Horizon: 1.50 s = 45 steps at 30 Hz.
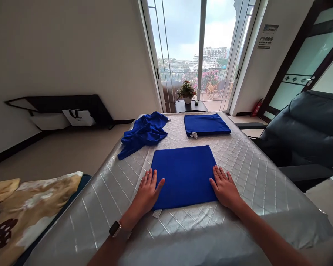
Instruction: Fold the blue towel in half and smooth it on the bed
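Note:
A blue cloth, folded into a flat rectangle, lies in front of me on a silver quilted table cover. My left hand rests flat on its left edge, fingers stretched out. On the right edge lies my right hand, also flat with its fingers extended. A small white tag sticks out at the near left corner. Farther back on the right is a folded blue cloth stack with white tags at its front. To the left of that, a crumpled blue cloth is heaped.
A black armchair stands close along the right side. At the lower left is a patterned blanket. Beyond the far edge, a potted plant sits on a small dark table by the glass door. A white bag is near the left wall.

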Motion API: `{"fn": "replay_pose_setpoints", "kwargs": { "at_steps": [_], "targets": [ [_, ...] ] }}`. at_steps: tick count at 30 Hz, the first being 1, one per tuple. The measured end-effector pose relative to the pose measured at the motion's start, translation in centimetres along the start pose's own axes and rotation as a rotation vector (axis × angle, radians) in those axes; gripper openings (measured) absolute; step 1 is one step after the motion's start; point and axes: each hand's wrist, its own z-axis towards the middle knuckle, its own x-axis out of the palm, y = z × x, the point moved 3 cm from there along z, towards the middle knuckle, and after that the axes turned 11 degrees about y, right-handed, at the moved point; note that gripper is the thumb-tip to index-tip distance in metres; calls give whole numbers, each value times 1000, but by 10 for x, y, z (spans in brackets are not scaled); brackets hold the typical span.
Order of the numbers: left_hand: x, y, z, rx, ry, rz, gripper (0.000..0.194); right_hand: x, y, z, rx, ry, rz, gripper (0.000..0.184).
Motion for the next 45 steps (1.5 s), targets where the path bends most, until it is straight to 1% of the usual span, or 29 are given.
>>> {"fn": "replay_pose_setpoints", "kwargs": {
  "at_steps": [2, 4, 6, 8, 9, 11, 13, 15, 17, 19, 21, 24, 26, 29, 34, 36, 37, 38, 40, 45],
  "targets": [
    [-8, -10, 0, -12, -30, -10, 81, -1, 0, -1, -6, 8, 1, 68],
    [-16, -35, 0, 41, -33, -9, 80, -1, 0, -1, -10, 9, -5, 68],
    [-19, -73, 2, 149, 21, -10, 77, -2, 1, -1, -10, 7, -10, 68],
    [-16, -118, 5, 274, 96, -8, 78, -2, 1, -1, -8, 4, -17, 69],
    [-13, -141, 9, 330, 116, -5, 79, -2, 1, -1, -8, 3, -23, 69],
    [-6, -184, 17, 421, 121, -1, 76, -1, 0, -1, -12, -2, -45, 67],
    [1, -217, 25, 496, 105, -1, 73, 1, 0, -1, -27, -9, -85, 64],
    [8, -238, 33, 540, 98, -8, 71, 3, -1, -1, -41, -15, -123, 64],
    [12, -245, 37, 541, 109, -19, 72, 3, -1, -2, -49, -13, -137, 65],
    [15, -241, 37, 513, 121, -20, 73, 2, 0, -1, -51, -8, -121, 64],
    [15, -232, 35, 489, 125, -8, 74, 0, 1, -1, -45, -2, -89, 62],
    [13, -210, 30, 464, 118, 21, 75, -3, 2, -2, -31, 5, -34, 65],
    [12, -190, 25, 438, 111, 42, 76, -5, 2, -3, -23, 6, -6, 67],
    [10, -146, 13, 373, 98, 76, 76, -5, 1, -3, -19, -3, 19, 68],
    [4, -56, -19, 202, 76, 115, 74, -1, 0, -2, -27, -14, 28, 67],
    [1, -29, -30, 141, 70, 110, 73, 1, -1, -1, -26, -18, 20, 67],
    [1, -20, -35, 124, 64, 105, 72, 1, -1, -1, -27, -21, 15, 67],
    [1, -13, -38, 114, 55, 99, 71, 2, -2, -1, -28, -26, 10, 67],
    [1, -9, -42, 106, 33, 89, 72, 3, -3, -1, -29, -34, 0, 67],
    [2, -14, -43, 99, 30, 68, 75, 4, -4, -1, -14, -34, -34, 67]
  ]
}}
